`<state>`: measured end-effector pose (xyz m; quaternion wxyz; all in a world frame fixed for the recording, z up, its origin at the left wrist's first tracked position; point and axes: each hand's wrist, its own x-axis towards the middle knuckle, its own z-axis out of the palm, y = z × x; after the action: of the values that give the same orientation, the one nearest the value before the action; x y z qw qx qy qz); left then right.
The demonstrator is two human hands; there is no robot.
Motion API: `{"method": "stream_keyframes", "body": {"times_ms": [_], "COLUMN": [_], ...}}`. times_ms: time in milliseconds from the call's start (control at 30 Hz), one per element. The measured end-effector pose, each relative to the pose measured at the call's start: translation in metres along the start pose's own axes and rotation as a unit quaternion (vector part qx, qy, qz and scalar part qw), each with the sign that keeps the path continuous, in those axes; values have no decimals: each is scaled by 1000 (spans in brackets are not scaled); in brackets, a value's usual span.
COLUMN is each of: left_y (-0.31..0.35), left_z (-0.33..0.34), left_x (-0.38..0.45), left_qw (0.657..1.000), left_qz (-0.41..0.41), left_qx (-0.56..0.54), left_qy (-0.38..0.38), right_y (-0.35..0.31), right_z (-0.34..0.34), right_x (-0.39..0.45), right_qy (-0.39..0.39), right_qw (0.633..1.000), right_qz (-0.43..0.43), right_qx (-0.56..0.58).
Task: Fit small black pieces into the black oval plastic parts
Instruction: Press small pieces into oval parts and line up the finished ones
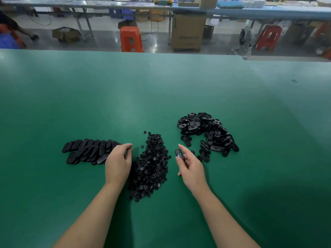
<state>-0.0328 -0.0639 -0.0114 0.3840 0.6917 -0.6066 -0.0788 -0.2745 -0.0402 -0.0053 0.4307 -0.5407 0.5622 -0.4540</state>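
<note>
A heap of small black round pieces (152,163) lies in the middle of the green table (161,90). To its right is a loose pile of black oval parts (206,131), hollow sides showing on some. On the left, oval parts (87,151) lie in overlapping rows. My right hand (189,165) holds one black oval part (179,153) between thumb and fingers, just right of the heap. My left hand (118,161) hovers between the rows and the heap, its curled fingertips pinching something small and dark that I can barely make out.
The table's far edge runs across the view, with a seam to a second table (290,83) at the right. Beyond stand orange stools (130,39), a cardboard box (188,31) and long workbenches (250,11).
</note>
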Motion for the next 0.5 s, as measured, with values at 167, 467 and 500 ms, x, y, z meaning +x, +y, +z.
{"method": "stream_keyframes", "body": {"times_ms": [167, 467, 500], "left_y": [-1, 69, 73], "left_z": [-7, 16, 19], "left_x": [-1, 0, -2], "left_qw": [986, 835, 817], "left_qz": [-119, -268, -280], "left_qx": [-117, -469, -489], "left_qy": [17, -108, -123], "right_y": [3, 1, 0], "right_z": [2, 3, 3], "right_x": [3, 0, 1], "right_qy": [16, 29, 32], "right_qw": [1000, 999, 998], "right_qz": [17, 39, 45], "right_qx": [-18, -20, -16]}}
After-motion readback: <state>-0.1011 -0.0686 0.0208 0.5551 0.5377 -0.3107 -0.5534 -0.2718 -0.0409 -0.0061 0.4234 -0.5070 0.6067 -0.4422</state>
